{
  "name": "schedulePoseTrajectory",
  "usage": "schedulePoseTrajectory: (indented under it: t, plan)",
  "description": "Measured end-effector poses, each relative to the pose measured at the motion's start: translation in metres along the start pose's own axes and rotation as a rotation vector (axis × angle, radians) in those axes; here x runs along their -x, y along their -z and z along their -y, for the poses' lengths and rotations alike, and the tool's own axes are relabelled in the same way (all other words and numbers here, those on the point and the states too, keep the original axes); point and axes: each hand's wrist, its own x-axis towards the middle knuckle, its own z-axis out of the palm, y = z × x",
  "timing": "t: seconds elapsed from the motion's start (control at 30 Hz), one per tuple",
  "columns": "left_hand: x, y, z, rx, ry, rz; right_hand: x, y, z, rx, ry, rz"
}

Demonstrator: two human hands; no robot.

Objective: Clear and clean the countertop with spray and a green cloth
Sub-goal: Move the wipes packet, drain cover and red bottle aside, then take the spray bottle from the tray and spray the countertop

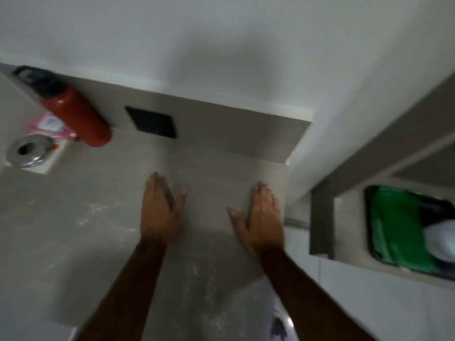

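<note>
Both hands are stretching forward over the grey stone worktop (98, 230), flat and open, fingers together, and they are holding nothing: the left hand (158, 212) is hovering near the middle, the right hand (262, 217) is reaching close to the worktop's right end, where the white wall (344, 94) is turning the corner. The picture is blurred, so I cannot tell if the palms are touching the surface. White dusty marks are lying on the worktop around and before the arms. The green cloth (398, 230) is lying to the right of the hands, past the wall corner, in a dark tray (369, 217) inside a lower recess, with a white object (440, 242), too blurred to identify, resting partly on it. Its long side is running roughly away from the person, and it is well apart from both hands; the right hand is clearly the nearer one, so in my judgement this hand should go for it. To the far left, a red metal bottle with black cap (73, 112) is standing against the back edge, beside a pink packet (49, 126) and a round steel fitting (28, 151); these likely need clearing. A spray bottle is not visible.
</note>
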Motion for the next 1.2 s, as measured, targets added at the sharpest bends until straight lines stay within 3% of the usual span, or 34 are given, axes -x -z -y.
schedulePoseTrajectory:
  t: [0.1, 0.17, 0.3, 0.5, 0.57, 0.87, 1.2]
  plan:
    - [0.059, -0.044, -0.042, -0.077, -0.144, 0.134, 0.019, 0.025, -0.025, -0.107, 0.037, 0.024]
    - [0.11, -0.089, -0.105, -0.078, -0.316, 0.25, 0.059, 0.066, -0.089, -0.127, -0.091, -0.053]
    - [0.144, -0.131, -0.146, -0.1, -0.476, 0.345, 0.122, 0.082, -0.146, -0.206, -0.241, -0.153]
    - [0.185, -0.206, -0.261, -0.163, -0.744, 0.527, 0.165, 0.161, -0.276, -0.323, -0.638, -0.609]
    - [0.186, -0.231, -0.292, -0.218, -0.808, 0.559, 0.151, 0.184, -0.313, -0.41, -0.705, -0.673]
    - [0.181, -0.31, -0.343, -0.503, -0.838, 0.655, 0.053, 0.236, -0.387, -0.684, -0.443, -0.486]
    - [0.181, -0.3, -0.342, -0.621, -0.871, 0.621, 0.07, 0.239, -0.337, -0.645, -0.262, -0.536]
